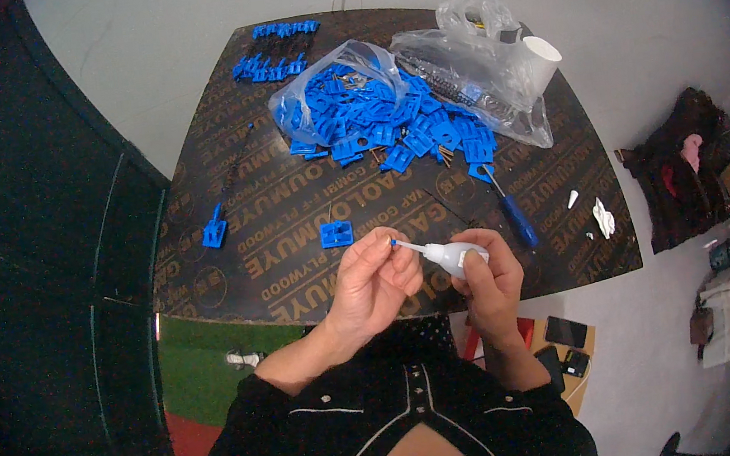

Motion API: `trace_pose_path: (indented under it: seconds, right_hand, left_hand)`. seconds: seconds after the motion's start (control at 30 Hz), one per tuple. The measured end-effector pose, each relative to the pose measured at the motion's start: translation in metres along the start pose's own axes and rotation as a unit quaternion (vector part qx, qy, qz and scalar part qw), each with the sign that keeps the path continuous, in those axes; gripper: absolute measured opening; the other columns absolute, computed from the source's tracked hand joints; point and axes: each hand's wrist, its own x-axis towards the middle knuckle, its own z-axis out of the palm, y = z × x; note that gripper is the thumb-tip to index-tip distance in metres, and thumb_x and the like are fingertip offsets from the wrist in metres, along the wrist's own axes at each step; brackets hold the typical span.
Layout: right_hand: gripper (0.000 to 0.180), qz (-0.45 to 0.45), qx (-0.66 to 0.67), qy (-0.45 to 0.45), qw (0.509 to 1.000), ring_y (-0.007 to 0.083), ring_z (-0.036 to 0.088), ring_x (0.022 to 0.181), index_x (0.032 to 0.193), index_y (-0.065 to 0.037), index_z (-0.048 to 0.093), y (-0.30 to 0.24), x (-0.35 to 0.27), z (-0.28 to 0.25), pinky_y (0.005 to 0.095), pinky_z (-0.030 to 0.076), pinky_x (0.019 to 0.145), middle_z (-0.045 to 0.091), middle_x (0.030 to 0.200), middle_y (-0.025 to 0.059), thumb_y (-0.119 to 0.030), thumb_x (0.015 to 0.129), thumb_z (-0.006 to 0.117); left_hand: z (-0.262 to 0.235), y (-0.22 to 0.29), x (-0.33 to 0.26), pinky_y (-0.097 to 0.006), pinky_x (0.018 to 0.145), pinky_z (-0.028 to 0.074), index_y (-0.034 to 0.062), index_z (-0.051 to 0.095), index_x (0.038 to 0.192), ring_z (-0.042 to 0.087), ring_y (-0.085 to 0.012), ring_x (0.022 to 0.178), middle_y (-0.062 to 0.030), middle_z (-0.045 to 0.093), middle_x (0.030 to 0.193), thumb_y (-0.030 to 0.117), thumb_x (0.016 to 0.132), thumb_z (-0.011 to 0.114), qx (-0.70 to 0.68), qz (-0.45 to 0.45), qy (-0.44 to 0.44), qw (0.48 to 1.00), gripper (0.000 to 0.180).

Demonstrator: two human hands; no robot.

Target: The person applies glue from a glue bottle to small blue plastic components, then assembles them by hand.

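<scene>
My left hand (372,273) pinches a tiny blue plastic piece (393,243) between thumb and fingertips. In my right hand (491,276) is a small white squeeze bottle (451,257), tilted so that its thin nozzle meets or nearly touches the blue piece. Just beyond my left hand a blue plastic block (337,234) lies on the table, with a thin metal pin standing out behind it. Another blue part with a stem (215,228) lies farther left. To the right rests a screwdriver with a blue handle (519,222).
A clear bag (292,114) spills many blue parts (418,139) over the dark plywood table (298,273). Beside it are another clear bag (535,127) and a white roll (538,65). Blue assemblies (272,66) stand in rows far left. Crumpled tissue (603,219) and a small white cap (572,199) lie right.
</scene>
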Motion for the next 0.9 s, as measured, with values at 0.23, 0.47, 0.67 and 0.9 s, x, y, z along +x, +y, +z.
trace_pose_path:
  seconds: [0.23, 0.47, 0.67, 0.9]
  right_hand:
    - [0.02, -0.009, -0.021, 0.003, 1.0, 0.0025, 0.048, 0.062, 0.104, -0.001, 0.056, -0.0029, -0.0002, 0.0006, 0.0162, 0.037, 0.053, 0.059, 0.086, 0.0024, -0.014, 0.09, 0.049]
    - [0.019, -0.01, -0.026, 0.015, 1.0, 0.0015, 0.048, 0.063, 0.104, -0.002, 0.055, -0.0045, -0.0001, 0.0031, 0.0146, 0.038, 0.054, 0.059, 0.086, 0.0015, -0.014, 0.09, 0.049]
    - [0.019, -0.016, -0.029, 0.018, 0.999, 0.0013, 0.048, 0.063, 0.104, -0.002, 0.055, -0.0029, -0.0004, 0.0022, 0.0143, 0.038, 0.054, 0.059, 0.086, 0.0013, -0.013, 0.09, 0.049]
    - [0.019, -0.008, -0.031, 0.019, 0.999, 0.0014, 0.048, 0.062, 0.104, -0.002, 0.055, -0.0034, -0.0002, 0.0028, 0.0147, 0.037, 0.054, 0.059, 0.085, 0.0011, -0.014, 0.09, 0.049]
  left_hand:
    - [0.0019, -0.0008, -0.0006, -0.028, 0.054, 0.037, 0.0013, 0.053, 0.096, 0.043, -0.0144, 0.06, -0.005, 0.047, 0.072, 0.018, 0.095, 0.049, 0.008, 0.007, 0.022, 1.0, 0.017]
    - [0.0002, 0.0003, -0.0005, -0.028, 0.055, 0.037, 0.0019, 0.052, 0.095, 0.043, -0.014, 0.06, -0.0047, 0.046, 0.072, 0.017, 0.095, 0.048, 0.01, 0.0, 0.016, 1.0, 0.016]
    - [0.0004, 0.0002, -0.0005, -0.028, 0.055, 0.036, 0.0021, 0.052, 0.094, 0.042, -0.0139, 0.06, -0.0045, 0.046, 0.071, 0.017, 0.095, 0.048, 0.01, 0.004, 0.02, 1.0, 0.015]
    - [-0.0003, -0.0006, 0.0005, -0.028, 0.054, 0.036, 0.002, 0.052, 0.093, 0.042, -0.014, 0.06, -0.0045, 0.046, 0.07, 0.017, 0.095, 0.048, 0.008, 0.01, 0.017, 1.0, 0.016]
